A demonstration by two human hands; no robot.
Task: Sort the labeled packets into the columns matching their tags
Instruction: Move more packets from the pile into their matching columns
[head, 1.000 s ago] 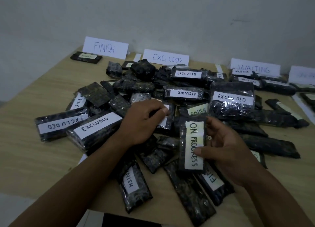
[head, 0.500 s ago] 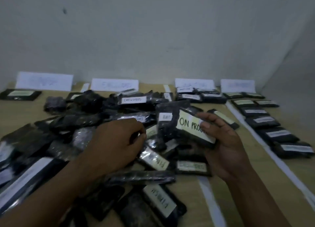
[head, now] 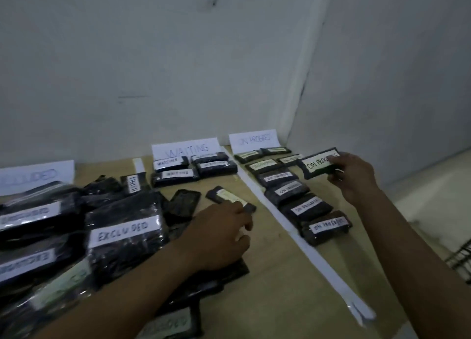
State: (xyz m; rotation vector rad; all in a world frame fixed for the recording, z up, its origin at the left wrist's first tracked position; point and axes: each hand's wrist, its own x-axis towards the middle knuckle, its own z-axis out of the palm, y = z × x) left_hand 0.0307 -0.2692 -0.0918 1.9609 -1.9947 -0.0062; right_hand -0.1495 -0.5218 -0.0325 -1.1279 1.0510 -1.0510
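A wooden desk (head: 280, 287) stands in a dim room corner. The right hand (head: 353, 175) pinches a dark packet labelled ON PROGRESS (head: 319, 163) by its right end, at the far right, just beside the far end of a column of ON PROGRESS packets (head: 305, 207). That column runs from near to far, up to a white ON PROGRESS sign (head: 253, 140) against the wall. A white paper strip (head: 308, 249) separates it from the four WAITING packets (head: 178, 174) to its left, below a WAITING sign (head: 186, 148). The left hand (head: 221, 234) lies curled over the unsorted pile of packets (head: 122, 231) at the near left; whether it grips one cannot be told.
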